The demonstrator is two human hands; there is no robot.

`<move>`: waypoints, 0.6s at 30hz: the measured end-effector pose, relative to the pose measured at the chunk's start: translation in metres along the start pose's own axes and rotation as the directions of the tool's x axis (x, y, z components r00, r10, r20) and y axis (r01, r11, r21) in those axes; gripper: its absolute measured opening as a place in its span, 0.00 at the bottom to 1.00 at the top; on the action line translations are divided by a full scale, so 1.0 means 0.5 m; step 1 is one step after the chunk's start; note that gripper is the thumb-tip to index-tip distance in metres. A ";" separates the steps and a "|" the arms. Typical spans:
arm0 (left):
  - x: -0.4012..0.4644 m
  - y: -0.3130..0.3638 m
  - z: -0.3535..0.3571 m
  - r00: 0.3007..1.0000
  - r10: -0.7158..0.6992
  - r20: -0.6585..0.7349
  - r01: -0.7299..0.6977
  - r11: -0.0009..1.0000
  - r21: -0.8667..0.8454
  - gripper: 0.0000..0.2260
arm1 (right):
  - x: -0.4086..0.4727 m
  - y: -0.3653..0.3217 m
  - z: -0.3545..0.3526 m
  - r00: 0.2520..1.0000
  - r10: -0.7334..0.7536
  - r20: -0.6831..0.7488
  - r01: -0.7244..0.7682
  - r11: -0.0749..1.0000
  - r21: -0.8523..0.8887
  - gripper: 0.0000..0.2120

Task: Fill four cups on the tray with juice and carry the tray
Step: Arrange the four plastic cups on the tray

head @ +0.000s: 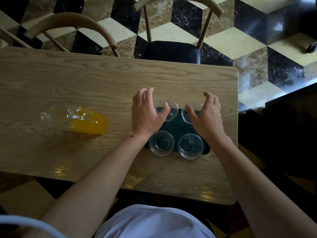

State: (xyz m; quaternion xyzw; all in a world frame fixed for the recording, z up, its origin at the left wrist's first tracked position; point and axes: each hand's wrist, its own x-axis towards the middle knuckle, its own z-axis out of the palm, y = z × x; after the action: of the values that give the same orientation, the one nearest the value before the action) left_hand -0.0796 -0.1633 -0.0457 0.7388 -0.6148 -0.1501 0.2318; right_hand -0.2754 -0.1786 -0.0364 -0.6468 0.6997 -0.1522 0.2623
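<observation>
A small black tray (177, 127) lies on the wooden table and carries several clear, empty cups. The near left cup (161, 143) and near right cup (190, 146) stand free. My left hand (147, 114) hovers over the far left cup (169, 109), fingers spread, thumb at its rim. My right hand (206, 115) is spread over the far right cup (192, 111), which it partly hides. Neither hand grips anything. A clear glass jug (80, 121) holding orange juice stands on the table well to the left of the tray.
The wooden table (85, 83) ends at a rounded right edge just past the tray. Two wooden chairs stand at its far side, one with a black seat (171, 51), the other (72, 28) to the left. A patterned tiled floor surrounds it.
</observation>
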 end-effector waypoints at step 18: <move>-0.218 -0.103 -0.134 0.909 -0.415 -0.045 0.333 0.785 -0.523 0.13 | -0.208 -0.137 0.075 0.950 -0.224 0.217 0.203 0.972 0.115 0.29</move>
State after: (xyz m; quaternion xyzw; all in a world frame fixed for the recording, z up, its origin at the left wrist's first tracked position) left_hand -0.0241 -0.0392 -0.0231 0.7689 -0.3745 -0.2894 0.4299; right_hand -0.1950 -0.0792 -0.0112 -0.7192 0.5833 -0.1361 0.3521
